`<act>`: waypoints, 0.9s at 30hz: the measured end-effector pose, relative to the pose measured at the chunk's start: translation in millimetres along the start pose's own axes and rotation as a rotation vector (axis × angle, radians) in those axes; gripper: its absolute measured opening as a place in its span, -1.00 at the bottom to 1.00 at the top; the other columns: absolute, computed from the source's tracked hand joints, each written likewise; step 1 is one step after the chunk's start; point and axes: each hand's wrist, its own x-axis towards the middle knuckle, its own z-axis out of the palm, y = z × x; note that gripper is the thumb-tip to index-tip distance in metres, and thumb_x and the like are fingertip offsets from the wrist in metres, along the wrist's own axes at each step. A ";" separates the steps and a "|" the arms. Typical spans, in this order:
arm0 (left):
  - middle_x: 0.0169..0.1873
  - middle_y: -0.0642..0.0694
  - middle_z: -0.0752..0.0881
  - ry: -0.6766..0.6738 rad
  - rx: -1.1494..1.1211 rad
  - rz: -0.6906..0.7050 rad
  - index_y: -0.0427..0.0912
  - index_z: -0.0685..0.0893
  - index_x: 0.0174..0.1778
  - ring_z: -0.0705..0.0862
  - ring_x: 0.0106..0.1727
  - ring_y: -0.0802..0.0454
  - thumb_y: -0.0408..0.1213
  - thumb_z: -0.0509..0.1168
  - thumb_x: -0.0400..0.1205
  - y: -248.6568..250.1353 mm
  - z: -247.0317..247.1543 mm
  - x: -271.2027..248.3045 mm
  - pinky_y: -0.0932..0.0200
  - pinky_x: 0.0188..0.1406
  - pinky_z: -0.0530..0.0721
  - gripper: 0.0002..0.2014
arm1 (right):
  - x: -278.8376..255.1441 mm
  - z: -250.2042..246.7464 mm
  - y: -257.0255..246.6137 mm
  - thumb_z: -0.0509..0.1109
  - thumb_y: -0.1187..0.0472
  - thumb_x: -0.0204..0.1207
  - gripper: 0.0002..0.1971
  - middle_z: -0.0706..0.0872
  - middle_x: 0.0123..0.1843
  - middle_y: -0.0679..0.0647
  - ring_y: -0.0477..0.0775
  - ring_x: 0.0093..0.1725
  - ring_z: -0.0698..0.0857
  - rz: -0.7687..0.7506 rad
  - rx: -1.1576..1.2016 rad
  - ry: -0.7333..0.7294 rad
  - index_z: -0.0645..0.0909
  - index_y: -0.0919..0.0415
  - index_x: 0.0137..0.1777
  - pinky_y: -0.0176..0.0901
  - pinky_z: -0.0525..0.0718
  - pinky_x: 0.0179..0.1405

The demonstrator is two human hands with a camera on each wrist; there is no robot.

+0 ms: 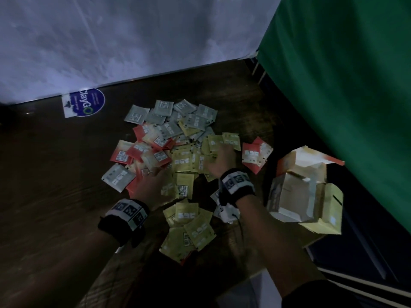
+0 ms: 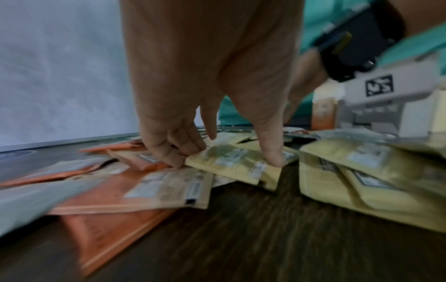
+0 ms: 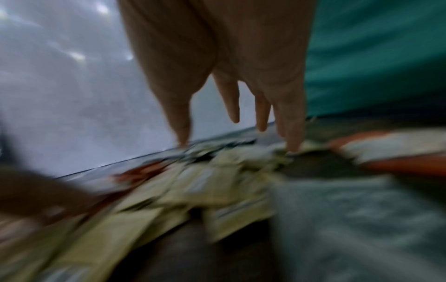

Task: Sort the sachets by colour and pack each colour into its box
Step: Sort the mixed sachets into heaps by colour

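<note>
Sachets [image 1: 178, 152] in grey, red and yellow lie in one loose, overlapping heap on the dark desk [image 1: 55, 185], toward its far right corner, with the open cardboard boxes [image 1: 304, 187] just beside the heap at the right edge. The left hand [image 2: 207, 91] pinches the edge of a yellow sachet [image 2: 236, 162], curled fingers [image 2: 169, 152] on one side and thumb pressing the other. The right hand [image 3: 231, 76] hovers spread over the yellow ones, fingers straight, tips brushing the heap and gripping nothing. Each sachet looks light, thin and flexible, with a slick surface likely to slide off its neighbours. Pinching a free corner or sealed edge seems the surest hold; gathering several at once risks fanning them apart.
</note>
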 end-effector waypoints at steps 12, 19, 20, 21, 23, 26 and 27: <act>0.32 -0.22 0.37 0.002 -0.278 -0.090 -0.26 0.48 0.42 0.42 0.32 -0.20 -0.37 0.67 0.18 7.4 0.3 13.0 -0.04 0.34 0.52 -0.14 | 15.0 54.7 -55.8 0.68 -0.17 0.12 0.35 -0.01 0.63 0.42 0.50 0.60 0.06 0.329 0.046 -0.136 -0.25 0.19 0.64 0.37 0.34 0.45; 0.34 -0.22 0.39 0.019 -0.308 -0.094 -0.24 0.53 0.37 0.45 0.34 -0.22 -0.38 0.67 0.16 8.9 0.8 10.7 -0.01 0.32 0.52 -0.18 | 23.2 32.4 -45.2 0.49 0.24 0.46 -0.25 0.35 0.57 0.31 0.31 0.54 0.35 0.172 0.146 -0.229 0.21 0.29 0.59 0.11 0.33 0.54; 0.36 -0.21 0.38 0.002 -0.303 -0.110 -0.23 0.51 0.40 0.44 0.36 -0.22 -0.38 0.66 0.19 10.4 -0.7 10.4 -0.01 0.34 0.51 -0.17 | 19.6 24.5 -45.1 0.45 0.25 0.49 -0.33 0.38 0.55 0.31 0.30 0.53 0.37 0.189 0.130 -0.240 0.27 0.31 0.57 0.08 0.34 0.52; 0.38 -0.21 0.38 -0.018 -0.293 -0.118 -0.22 0.48 0.44 0.43 0.38 -0.22 -0.37 0.65 0.23 11.4 -1.7 10.8 0.00 0.36 0.48 -0.17 | 19.4 18.9 -41.7 0.40 0.25 0.54 -0.39 0.40 0.54 0.30 0.30 0.51 0.39 0.185 0.117 -0.243 0.30 0.34 0.55 0.05 0.36 0.51; 0.44 -0.22 0.38 -0.045 -0.230 -0.106 -0.20 0.42 0.50 0.41 0.44 -0.21 -0.35 0.58 0.34 12.0 -5.3 12.0 0.00 0.39 0.43 -0.20 | 12.5 8.7 -39.1 0.28 0.22 0.65 -0.45 0.37 0.56 0.30 0.30 0.50 0.40 0.210 0.135 -0.280 0.23 0.37 0.58 0.04 0.37 0.49; 0.48 -0.21 0.43 -0.060 -0.160 -0.103 -0.14 0.40 0.53 0.42 0.48 -0.19 -0.30 0.46 0.49 10.3 -10.5 12.4 0.00 0.42 0.41 -0.34 | -1.5 -6.9 -40.7 0.38 0.13 0.59 -0.43 0.47 0.50 0.28 0.31 0.42 0.50 0.133 0.130 -0.264 0.33 0.33 0.54 0.06 0.53 0.34; 0.46 -0.19 0.47 -0.061 -0.173 -0.115 -0.14 0.43 0.51 0.46 0.45 -0.18 -0.28 0.40 0.54 10.2 -13.7 11.2 0.00 0.42 0.45 -0.42 | -6.3 -13.9 -39.3 0.43 0.14 0.55 -0.47 0.53 0.46 0.25 0.28 0.38 0.55 0.112 0.167 -0.233 0.43 0.29 0.48 0.00 0.57 0.27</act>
